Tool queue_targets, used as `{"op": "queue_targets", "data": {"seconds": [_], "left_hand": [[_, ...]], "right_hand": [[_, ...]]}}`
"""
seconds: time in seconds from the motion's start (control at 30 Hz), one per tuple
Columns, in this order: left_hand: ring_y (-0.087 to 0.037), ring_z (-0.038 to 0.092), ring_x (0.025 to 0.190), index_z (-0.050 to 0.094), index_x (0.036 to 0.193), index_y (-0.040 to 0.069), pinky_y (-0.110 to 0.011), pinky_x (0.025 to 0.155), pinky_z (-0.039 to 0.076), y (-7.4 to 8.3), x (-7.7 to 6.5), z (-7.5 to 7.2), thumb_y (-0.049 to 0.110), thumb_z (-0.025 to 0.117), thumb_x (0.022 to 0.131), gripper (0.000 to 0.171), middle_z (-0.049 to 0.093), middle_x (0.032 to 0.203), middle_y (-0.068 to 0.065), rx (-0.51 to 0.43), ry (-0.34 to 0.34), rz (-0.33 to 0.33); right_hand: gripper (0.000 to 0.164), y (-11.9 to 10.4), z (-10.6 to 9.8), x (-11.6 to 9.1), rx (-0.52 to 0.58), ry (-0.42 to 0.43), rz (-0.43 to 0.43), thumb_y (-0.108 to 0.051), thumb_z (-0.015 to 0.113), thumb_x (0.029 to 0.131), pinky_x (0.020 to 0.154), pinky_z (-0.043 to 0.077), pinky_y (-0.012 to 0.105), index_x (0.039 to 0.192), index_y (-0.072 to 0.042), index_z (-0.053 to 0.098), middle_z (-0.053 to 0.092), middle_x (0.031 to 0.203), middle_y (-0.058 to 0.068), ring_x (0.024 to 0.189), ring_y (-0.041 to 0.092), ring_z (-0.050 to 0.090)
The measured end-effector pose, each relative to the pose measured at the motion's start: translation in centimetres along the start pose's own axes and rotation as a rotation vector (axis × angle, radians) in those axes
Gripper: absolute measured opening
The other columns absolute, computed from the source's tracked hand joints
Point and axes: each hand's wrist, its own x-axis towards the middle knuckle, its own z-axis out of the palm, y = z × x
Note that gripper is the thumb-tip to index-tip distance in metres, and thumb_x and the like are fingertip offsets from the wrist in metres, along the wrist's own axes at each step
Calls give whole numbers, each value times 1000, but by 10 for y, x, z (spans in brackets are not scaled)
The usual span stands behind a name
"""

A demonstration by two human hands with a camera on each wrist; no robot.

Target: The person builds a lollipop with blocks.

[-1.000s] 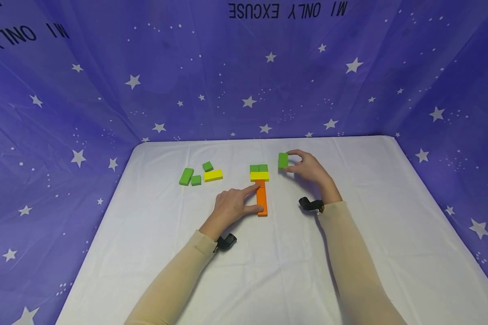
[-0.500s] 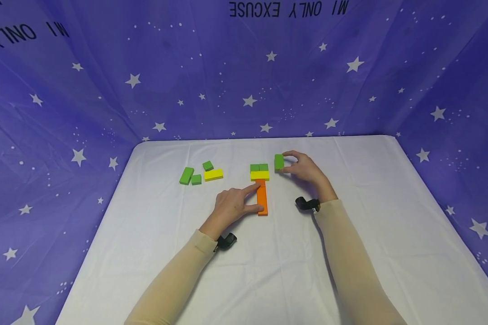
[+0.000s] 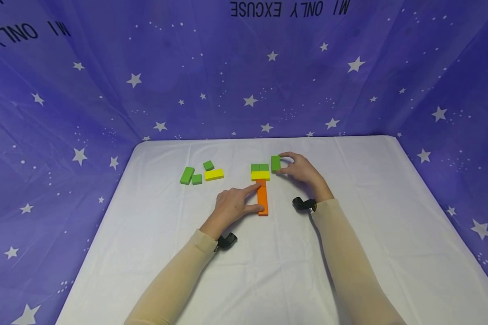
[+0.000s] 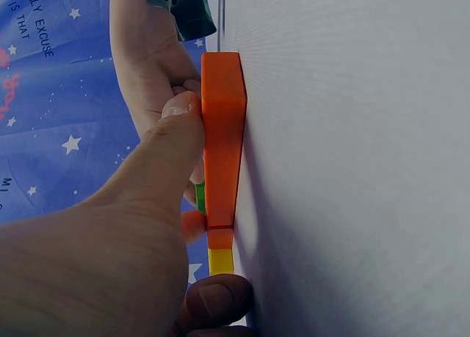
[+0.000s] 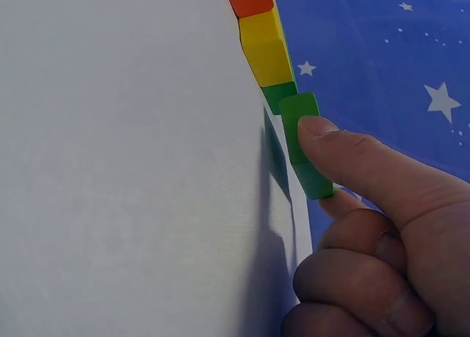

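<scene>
My right hand pinches a green block between thumb and fingertips. In the right wrist view that green block is slightly off the table, tilted, near the yellow block's green end. My left hand rests its thumb and index finger on a line of orange blocks. The thumb touches the long orange block; the index fingertip is at the short orange block. Above these lies a yellow block crosswise, with two small green blocks side by side behind it.
To the left lie a loose green block, two small green cubes and a yellow block. A white cloth covers the table, and a purple star-printed curtain hangs behind and at both sides.
My right hand has moved left with the green block, bringing it close to the right side of the small green blocks. The left hand stays on the orange blocks.
</scene>
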Motion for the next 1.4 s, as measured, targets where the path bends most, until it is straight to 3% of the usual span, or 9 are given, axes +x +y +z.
{"op": "queue_targets", "data": {"seconds": [0.13, 0.2, 0.33, 0.77, 1.4], "left_hand": [[-17, 31, 55, 48, 159, 43, -30, 55, 26, 0, 0, 1, 75, 72, 86, 83, 32, 64, 3, 3, -4, -3], [-17, 31, 55, 48, 159, 43, -30, 55, 26, 0, 0, 1, 75, 72, 86, 83, 33, 64, 3, 1, -5, -3], [-17, 30, 55, 49, 158, 43, -30, 54, 25, 0, -1, 1, 75, 72, 86, 83, 32, 63, 3, -1, -1, -2], [-17, 30, 55, 48, 158, 43, -30, 54, 26, 0, 0, 0, 75, 72, 86, 83, 32, 64, 3, 3, -4, -4], [-17, 29, 54, 49, 158, 43, -30, 53, 25, 0, 0, 0, 74, 72, 86, 82, 32, 63, 3, 1, 1, 0]], "right_hand": [[72, 1, 2, 2, -6, -13, 18, -34, 83, 89, 121, 37, 60, 154, -21, 55, 47, 163, 18, 129, 37, 51], [72, 1, 2, 3, -10, -20, 24, -35, 82, 90, 125, 30, 64, 155, -21, 54, 42, 167, 18, 141, 40, 47], [72, -1, 3, 4, -25, -23, 25, -35, 82, 89, 127, 27, 64, 155, -21, 55, 42, 167, 19, 151, 42, 41], [72, -2, 6, 6, -39, -37, 43, -34, 80, 91, 127, 22, 67, 157, -26, 53, 36, 171, 16, 159, 43, 31], [73, -9, 8, 1, -37, -47, 32, -33, 80, 92, 128, 22, 66, 159, -25, 51, 35, 172, 17, 160, 43, 29]]}}
